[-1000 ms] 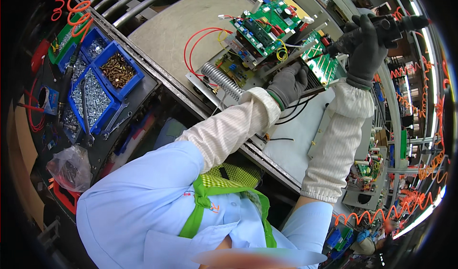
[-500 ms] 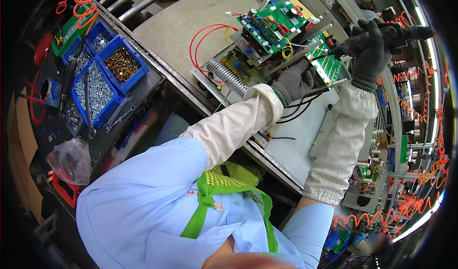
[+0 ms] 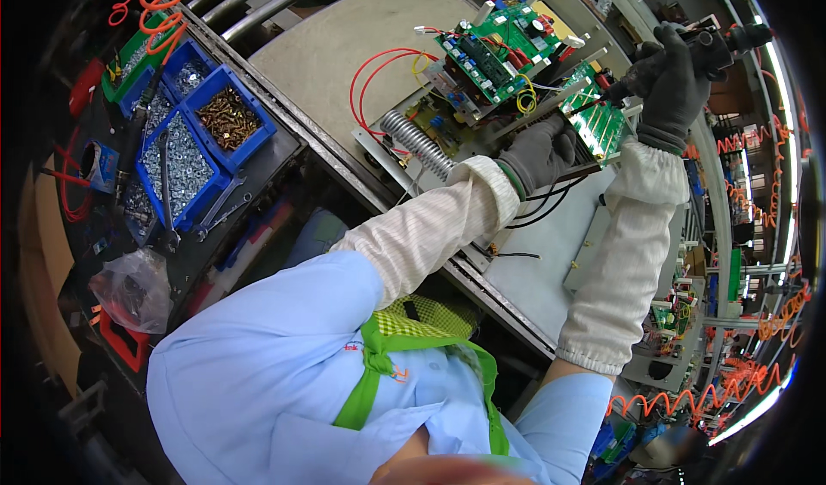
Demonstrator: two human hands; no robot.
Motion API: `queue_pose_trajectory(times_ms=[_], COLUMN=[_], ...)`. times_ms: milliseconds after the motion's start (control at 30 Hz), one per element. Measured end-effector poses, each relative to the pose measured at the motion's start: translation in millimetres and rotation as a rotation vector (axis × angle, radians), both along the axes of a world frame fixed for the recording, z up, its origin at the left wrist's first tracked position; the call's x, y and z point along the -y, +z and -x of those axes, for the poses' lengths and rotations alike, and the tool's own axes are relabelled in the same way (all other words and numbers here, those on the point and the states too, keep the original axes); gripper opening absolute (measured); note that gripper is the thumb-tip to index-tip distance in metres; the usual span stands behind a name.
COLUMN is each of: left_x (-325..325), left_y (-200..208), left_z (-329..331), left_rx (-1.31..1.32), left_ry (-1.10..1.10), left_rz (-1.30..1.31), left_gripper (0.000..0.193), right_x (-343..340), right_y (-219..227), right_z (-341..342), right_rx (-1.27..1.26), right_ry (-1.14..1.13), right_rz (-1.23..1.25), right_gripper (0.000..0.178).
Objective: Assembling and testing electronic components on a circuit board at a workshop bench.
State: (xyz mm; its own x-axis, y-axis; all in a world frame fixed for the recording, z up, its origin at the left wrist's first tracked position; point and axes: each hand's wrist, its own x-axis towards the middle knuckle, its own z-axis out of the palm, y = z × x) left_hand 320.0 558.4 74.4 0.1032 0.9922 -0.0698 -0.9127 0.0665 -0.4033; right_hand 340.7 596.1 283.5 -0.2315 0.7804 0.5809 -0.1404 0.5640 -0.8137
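Right fingers (image 3: 667, 48) curled round driver (image 3: 714, 48), bit (image 3: 590, 105) pointing 8 o'clock toward unit (image 3: 489, 76); left fingers (image 3: 564, 144) bent at unit's edge, can't tell what they pinch. Unit sits 1 o'clock on table (image 3: 527, 287). Probably screw-driving step; next move calls for bit square, left fingers clear.

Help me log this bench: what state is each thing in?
left hand: gloved, fingers bent at the electronic unit, grip unclear
right hand: gloved, closed around the power driver
power driver: held, bit toward the unit, running or not unclear
upper green circuit board: mounted, uncovered
red wires: looped
brass-coloured screw bin: open, stocked
silver fastener bin: open, stocked
plastic bag: crumpled
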Motion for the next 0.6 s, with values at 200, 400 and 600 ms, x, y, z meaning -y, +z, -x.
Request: queue_pose_trajectory(times_ms=[200,400,600], left_x=[-2,-1,11], left_y=[-5,2,11], left_z=[1,0,-4], left_rx=[-0.016,-0.077,-0.166], left_ry=[0.016,0.036,0.185], left_rz=[-0.031,0.058,0.034], left_gripper=[0.012,0.010,0.011], right_x=[-1,-18,-29], right_y=[-3,-3,-5], right_z=[3,-10,-12], right_rx=[-0.043,-0.024,-0.034], right_ry=[-0.046,0.004,-0.099], right_rz=[-0.039,-0.034,-0.195], right_gripper=[0.021,0.020,0.024])
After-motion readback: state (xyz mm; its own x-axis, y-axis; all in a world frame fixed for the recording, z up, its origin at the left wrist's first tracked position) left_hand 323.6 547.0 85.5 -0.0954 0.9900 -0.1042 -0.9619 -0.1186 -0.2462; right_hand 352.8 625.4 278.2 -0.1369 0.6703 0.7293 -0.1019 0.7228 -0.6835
